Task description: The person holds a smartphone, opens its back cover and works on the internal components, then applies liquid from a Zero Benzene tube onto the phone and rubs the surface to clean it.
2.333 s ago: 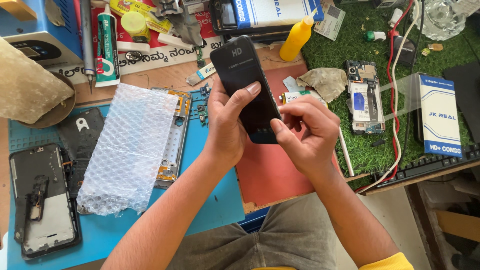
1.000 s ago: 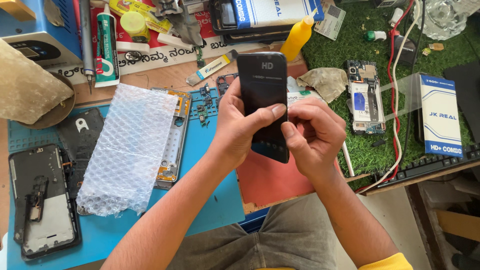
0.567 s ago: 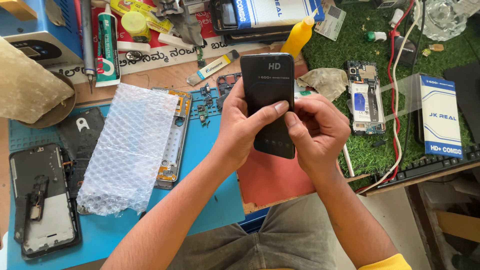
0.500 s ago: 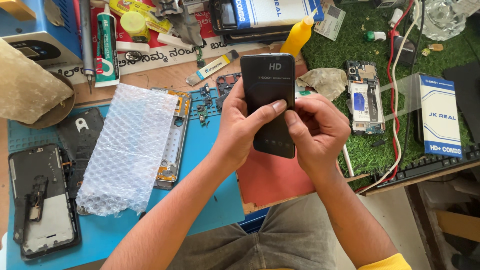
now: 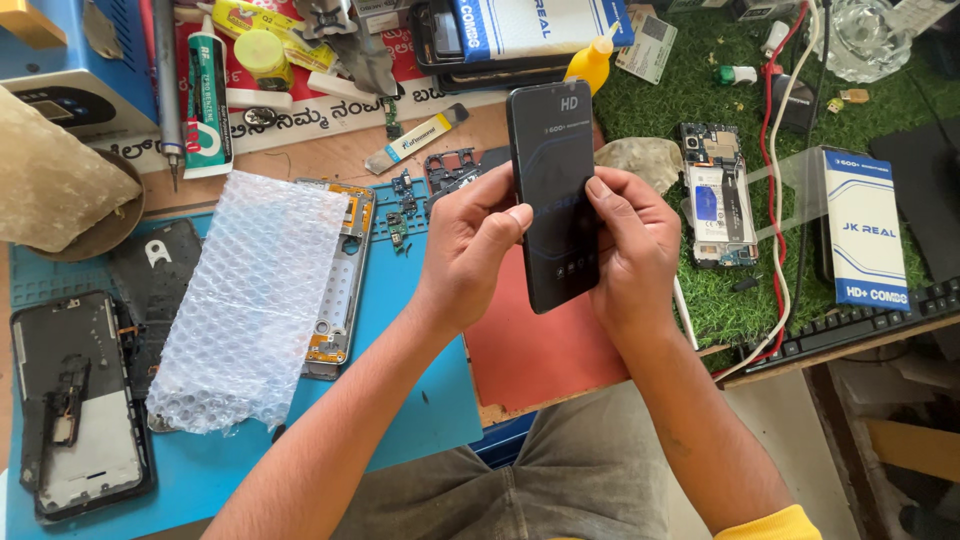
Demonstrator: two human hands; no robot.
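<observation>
A black phone display panel [image 5: 553, 190] with a printed protective film stands almost upright above the workbench. My left hand [image 5: 472, 245] grips its left edge, thumb across the front. My right hand [image 5: 632, 250] holds its right edge with the thumb pressed on the glass. Below them lies a red mat [image 5: 540, 345] beside a blue work mat [image 5: 420, 390]. A phone frame [image 5: 340, 275] with exposed parts lies left of my left hand, partly under a sheet of bubble wrap [image 5: 250, 300].
An opened phone [image 5: 75, 405] and a dark back cover [image 5: 155, 280] lie at the left. Glue tubes [image 5: 205, 100], a yellow bottle [image 5: 590, 60], a boxed screen [image 5: 865, 225], a circuit board [image 5: 715, 195] on green turf, red wires [image 5: 770, 180] and a keyboard [image 5: 850, 325] crowd the bench.
The panel has been turned from tilted to nearly upright and raised slightly. Both hands have shifted along its edges and kept hold of it.
</observation>
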